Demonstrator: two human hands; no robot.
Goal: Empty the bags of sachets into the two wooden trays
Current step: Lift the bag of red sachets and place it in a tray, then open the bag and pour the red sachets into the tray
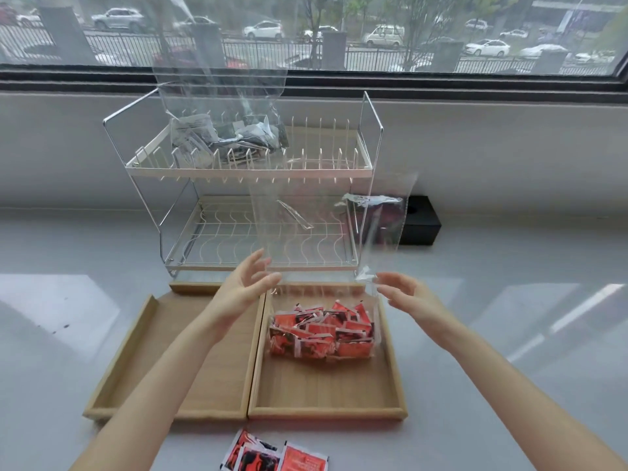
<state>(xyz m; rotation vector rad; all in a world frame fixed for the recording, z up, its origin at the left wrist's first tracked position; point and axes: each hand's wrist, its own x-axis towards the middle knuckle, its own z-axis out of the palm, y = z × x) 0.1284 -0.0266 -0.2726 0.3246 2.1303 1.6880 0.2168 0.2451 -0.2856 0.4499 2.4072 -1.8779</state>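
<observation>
Clear bag (326, 253): we see it standing upright in the right wooden tray (326, 396), lower centre of the frame; long axis vertical, mouth pointing up.
Red sachets (321, 334): we count a heap at the bag's bottom, red with white edges and dark print.
Left hand (243, 287): fingers spread and straight beside the bag's left edge; we cannot tell if they touch the film.
Right hand (404, 294): fingers loosely extended at the bag's right edge, near a crumpled fold; contact unclear.
Left wooden tray (142, 362): just beside the right one, partly covered by the left forearm.
Second bag (224, 107): on the top shelf of the wire rack (367, 171), upper centre, upright, holding grey and black sachets.
Loose sachets (272, 455): bottom edge, cut off by the frame.
Hard to make out: the clear bag's upper outline against the rack.
</observation>
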